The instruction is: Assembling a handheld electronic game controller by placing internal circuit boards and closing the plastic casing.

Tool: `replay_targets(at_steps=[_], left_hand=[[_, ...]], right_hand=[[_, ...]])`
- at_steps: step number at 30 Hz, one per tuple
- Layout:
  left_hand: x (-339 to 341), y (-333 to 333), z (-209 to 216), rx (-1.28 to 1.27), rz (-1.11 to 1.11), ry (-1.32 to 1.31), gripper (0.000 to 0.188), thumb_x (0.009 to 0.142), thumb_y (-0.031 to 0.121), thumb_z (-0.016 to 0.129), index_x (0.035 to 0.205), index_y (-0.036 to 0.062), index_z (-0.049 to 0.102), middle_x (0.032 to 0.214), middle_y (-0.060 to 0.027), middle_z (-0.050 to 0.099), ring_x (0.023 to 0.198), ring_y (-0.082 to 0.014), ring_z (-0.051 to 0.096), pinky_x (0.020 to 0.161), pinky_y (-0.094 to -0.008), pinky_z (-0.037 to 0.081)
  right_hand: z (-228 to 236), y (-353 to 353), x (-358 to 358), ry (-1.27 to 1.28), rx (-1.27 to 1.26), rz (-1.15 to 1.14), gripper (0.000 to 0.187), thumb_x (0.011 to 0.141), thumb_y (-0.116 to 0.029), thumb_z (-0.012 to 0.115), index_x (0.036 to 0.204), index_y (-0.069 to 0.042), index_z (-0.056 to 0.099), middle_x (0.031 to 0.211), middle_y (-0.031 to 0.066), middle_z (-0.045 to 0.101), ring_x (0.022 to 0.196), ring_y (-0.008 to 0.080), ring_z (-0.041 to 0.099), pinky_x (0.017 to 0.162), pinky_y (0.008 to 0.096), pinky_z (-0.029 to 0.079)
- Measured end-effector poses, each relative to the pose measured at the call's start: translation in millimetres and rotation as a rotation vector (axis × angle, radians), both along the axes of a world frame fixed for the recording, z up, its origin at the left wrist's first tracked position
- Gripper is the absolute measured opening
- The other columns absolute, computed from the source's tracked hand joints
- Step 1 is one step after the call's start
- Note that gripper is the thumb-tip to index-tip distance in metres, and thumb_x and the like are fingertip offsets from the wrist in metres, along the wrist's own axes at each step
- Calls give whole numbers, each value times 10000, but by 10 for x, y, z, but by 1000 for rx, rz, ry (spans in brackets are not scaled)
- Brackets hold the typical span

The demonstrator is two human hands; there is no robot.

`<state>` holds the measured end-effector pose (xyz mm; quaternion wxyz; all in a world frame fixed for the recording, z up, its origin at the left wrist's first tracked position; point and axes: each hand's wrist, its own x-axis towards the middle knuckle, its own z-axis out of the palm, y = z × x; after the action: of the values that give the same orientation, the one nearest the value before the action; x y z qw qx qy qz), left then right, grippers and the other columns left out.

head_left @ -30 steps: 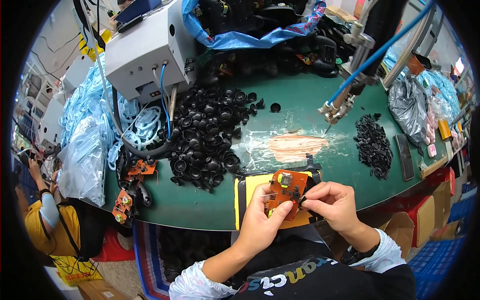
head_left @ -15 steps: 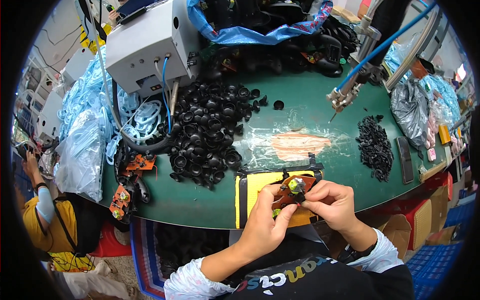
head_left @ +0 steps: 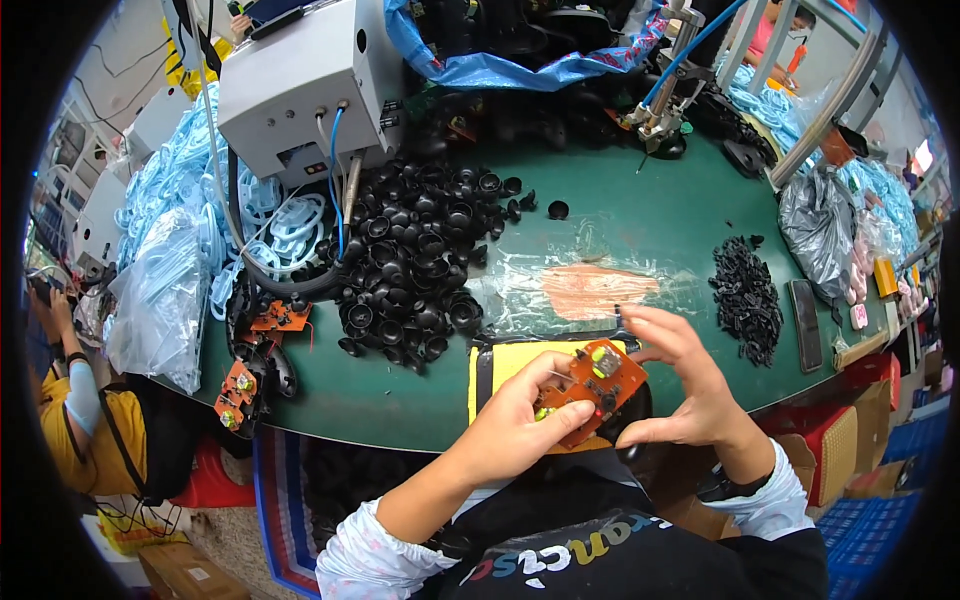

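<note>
Pinched between the thumb and fingers of my left hand [head_left: 515, 418] is an orange circuit board [head_left: 622, 383] with yellow-green joystick modules on it. The board is tilted over a yellow pad [head_left: 515, 358] edged with black tape. My right hand [head_left: 705, 395] is just right of the board, thumb and fingers spread wide with nothing visible between them. Under the board and partly behind my right hand shows a dark, rounded piece [head_left: 637, 400]; I cannot tell its full shape.
A heap of black cup-shaped caps [head_left: 420, 255] lies left of centre beside a grey machine box [head_left: 300, 95]. Small black parts [head_left: 748, 305] and a phone [head_left: 804, 325] lie at the right. A tool head [head_left: 660, 120] hangs at the back. More orange boards [head_left: 237, 395] are at the left edge.
My right hand has let go of the board's right side and spread its fingers. The board now shows more of its face. The hanging tool head appears farther back and to the left.
</note>
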<state>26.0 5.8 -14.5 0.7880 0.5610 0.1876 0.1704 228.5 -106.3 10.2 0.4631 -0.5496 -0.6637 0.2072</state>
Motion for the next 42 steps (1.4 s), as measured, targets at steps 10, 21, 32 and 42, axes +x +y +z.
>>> replay_targets(at_steps=[10, 21, 32, 42], left_hand=[[26, 124, -54, -112, -188, 48, 284, 938, 140, 638, 1160, 28, 502, 1053, -77, 596, 1008, -128, 573, 854, -291, 483], [-132, 437, 154, 756, -177, 158, 755, 758, 239, 834, 1377, -6, 476, 1392, -182, 498, 1308, -306, 468, 1079, -414, 385], [-185, 48, -230, 917, -68, 206, 278, 728, 187, 811, 893, 19, 663, 1415, -183, 479, 1229, -339, 531, 964, -394, 470], [-278, -48, -228, 745, 233, 200, 153, 743, 139, 806, 846, 53, 732, 1352, -180, 552, 1261, -370, 510, 1034, -423, 425]], right_hand=[[-117, 147, 6, -195, 119, 127, 742, 645, -282, 900, 1257, -14, 578, 1254, 159, 604, 1172, 346, 589, 968, 430, 492], [-211, 87, -68, 775, -124, -68, 284, 881, 75, 631, 1140, 28, 523, 1127, 107, 558, 950, 190, 669, 682, 286, 627], [-335, 16, 20, 800, -178, -188, 276, 904, 19, 632, 1146, 27, 500, 1058, 131, 598, 811, 147, 656, 506, 219, 568], [-537, -20, -19, 830, -217, -338, 262, 907, -9, 649, 1125, 21, 508, 939, 104, 640, 754, 120, 655, 539, 225, 580]])
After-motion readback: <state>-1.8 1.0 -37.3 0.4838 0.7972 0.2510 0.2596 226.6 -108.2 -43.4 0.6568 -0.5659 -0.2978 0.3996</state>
